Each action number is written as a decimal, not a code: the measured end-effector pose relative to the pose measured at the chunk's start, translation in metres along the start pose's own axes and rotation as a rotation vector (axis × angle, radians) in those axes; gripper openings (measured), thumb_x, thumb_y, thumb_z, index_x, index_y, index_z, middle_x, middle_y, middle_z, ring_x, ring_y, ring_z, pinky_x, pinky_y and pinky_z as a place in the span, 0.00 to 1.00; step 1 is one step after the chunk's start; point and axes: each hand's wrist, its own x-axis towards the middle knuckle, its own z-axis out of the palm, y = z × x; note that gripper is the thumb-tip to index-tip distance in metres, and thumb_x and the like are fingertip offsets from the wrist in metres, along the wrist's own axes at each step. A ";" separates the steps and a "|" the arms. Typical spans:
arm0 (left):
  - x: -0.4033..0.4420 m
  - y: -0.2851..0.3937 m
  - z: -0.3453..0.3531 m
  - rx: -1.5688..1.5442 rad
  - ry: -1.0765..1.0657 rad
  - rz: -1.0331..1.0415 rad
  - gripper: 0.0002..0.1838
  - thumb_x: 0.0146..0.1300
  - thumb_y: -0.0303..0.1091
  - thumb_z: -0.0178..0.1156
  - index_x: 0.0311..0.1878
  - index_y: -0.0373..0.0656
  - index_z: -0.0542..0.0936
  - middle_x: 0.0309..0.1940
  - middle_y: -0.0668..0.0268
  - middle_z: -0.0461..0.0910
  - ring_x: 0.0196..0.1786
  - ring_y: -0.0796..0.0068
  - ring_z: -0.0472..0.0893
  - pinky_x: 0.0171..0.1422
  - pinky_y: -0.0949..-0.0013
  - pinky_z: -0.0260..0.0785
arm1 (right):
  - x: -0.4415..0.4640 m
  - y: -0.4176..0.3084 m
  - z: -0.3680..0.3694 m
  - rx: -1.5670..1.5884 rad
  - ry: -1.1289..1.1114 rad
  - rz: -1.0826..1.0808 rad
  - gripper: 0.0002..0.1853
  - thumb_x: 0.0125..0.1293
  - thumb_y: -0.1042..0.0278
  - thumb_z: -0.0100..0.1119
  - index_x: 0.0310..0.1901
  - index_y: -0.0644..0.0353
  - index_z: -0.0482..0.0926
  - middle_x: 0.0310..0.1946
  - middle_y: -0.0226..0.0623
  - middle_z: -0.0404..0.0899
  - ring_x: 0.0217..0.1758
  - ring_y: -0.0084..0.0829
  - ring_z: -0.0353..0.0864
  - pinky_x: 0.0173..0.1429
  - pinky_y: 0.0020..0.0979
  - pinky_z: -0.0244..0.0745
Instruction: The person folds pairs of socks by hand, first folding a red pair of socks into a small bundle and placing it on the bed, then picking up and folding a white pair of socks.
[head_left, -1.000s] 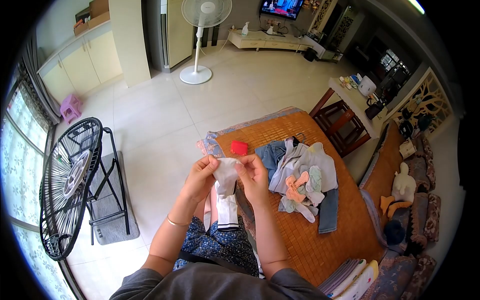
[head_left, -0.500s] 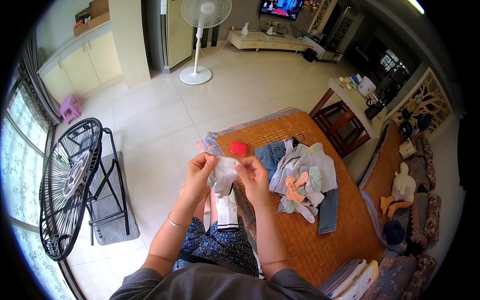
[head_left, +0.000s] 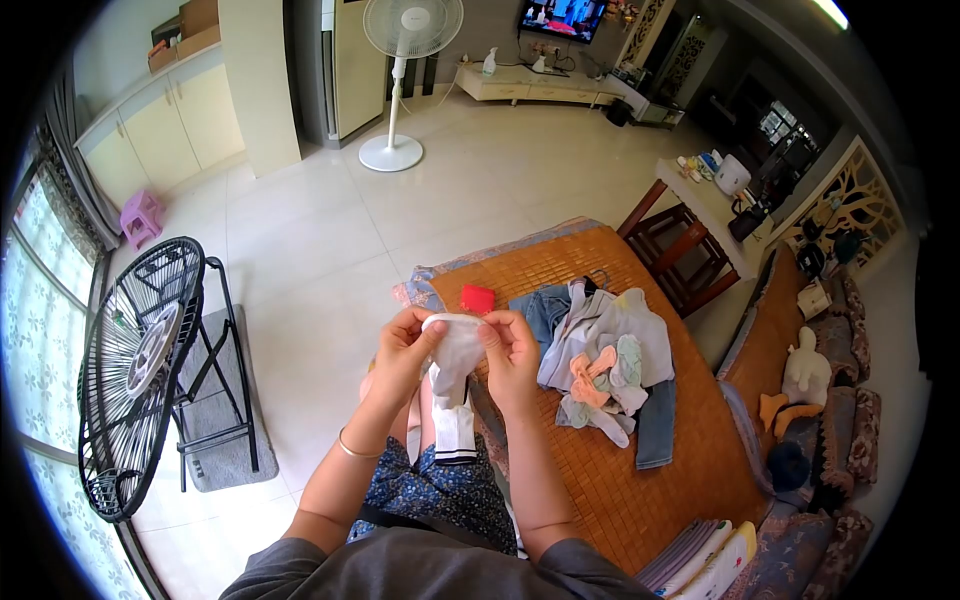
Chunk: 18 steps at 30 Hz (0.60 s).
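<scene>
Between my two hands hangs a white sock [head_left: 457,352], its top edge stretched sideways and pinched at both ends. My left hand [head_left: 408,343] grips one side of the opening with thumb and fingers. On the opposite side, my right hand [head_left: 509,350] pinches the edge the same way. Below it, a white sock with dark stripes [head_left: 455,430] rests over my lap; whether the two pieces touch is unclear. Just beyond my hands lies a small red item [head_left: 477,298] on the woven mat [head_left: 540,265].
A pile of clothes [head_left: 625,330] with jeans and small socks lies on the mat to my right. Folded fabrics [head_left: 700,560] sit at the near right. A black corded chair [head_left: 150,370] stands left, a white fan [head_left: 393,150] ahead, and a wooden stool [head_left: 685,250] at the far right.
My hands have moved slightly apart, spreading the sock's opening wider. The sock now hangs straighter, with its rim facing up. The other things have stayed in place.
</scene>
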 end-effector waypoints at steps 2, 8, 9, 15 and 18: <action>0.001 -0.002 0.001 -0.021 0.020 0.030 0.06 0.63 0.30 0.61 0.37 0.37 0.76 0.29 0.72 0.78 0.31 0.89 0.72 0.36 0.83 0.66 | 0.000 0.003 0.005 0.053 0.055 -0.019 0.11 0.67 0.66 0.57 0.44 0.63 0.72 0.34 0.28 0.76 0.37 0.17 0.72 0.42 0.19 0.67; 0.001 -0.004 0.002 0.144 0.004 0.094 0.05 0.60 0.27 0.63 0.36 0.36 0.77 0.27 0.72 0.78 0.30 0.88 0.72 0.33 0.82 0.66 | 0.002 0.005 0.001 0.047 -0.020 0.017 0.11 0.66 0.66 0.58 0.42 0.66 0.76 0.31 0.26 0.75 0.35 0.15 0.71 0.39 0.18 0.66; 0.000 -0.005 0.001 0.166 0.007 0.100 0.06 0.61 0.28 0.63 0.36 0.36 0.77 0.28 0.72 0.78 0.30 0.88 0.73 0.33 0.82 0.66 | 0.002 0.004 0.002 0.048 -0.020 0.016 0.11 0.66 0.66 0.58 0.42 0.66 0.76 0.31 0.26 0.75 0.35 0.15 0.71 0.39 0.18 0.66; -0.002 0.002 -0.002 0.135 -0.065 0.006 0.07 0.61 0.30 0.62 0.36 0.34 0.78 0.27 0.70 0.79 0.30 0.88 0.74 0.31 0.83 0.65 | 0.002 0.002 0.003 -0.031 0.090 -0.026 0.09 0.65 0.67 0.60 0.37 0.66 0.78 0.28 0.25 0.76 0.31 0.15 0.71 0.36 0.18 0.66; -0.002 -0.003 -0.006 0.188 -0.099 -0.066 0.08 0.62 0.30 0.62 0.37 0.34 0.79 0.26 0.70 0.80 0.29 0.88 0.74 0.31 0.83 0.65 | 0.003 -0.001 0.002 -0.014 0.088 -0.054 0.09 0.64 0.68 0.60 0.38 0.66 0.79 0.29 0.26 0.77 0.32 0.15 0.71 0.37 0.18 0.67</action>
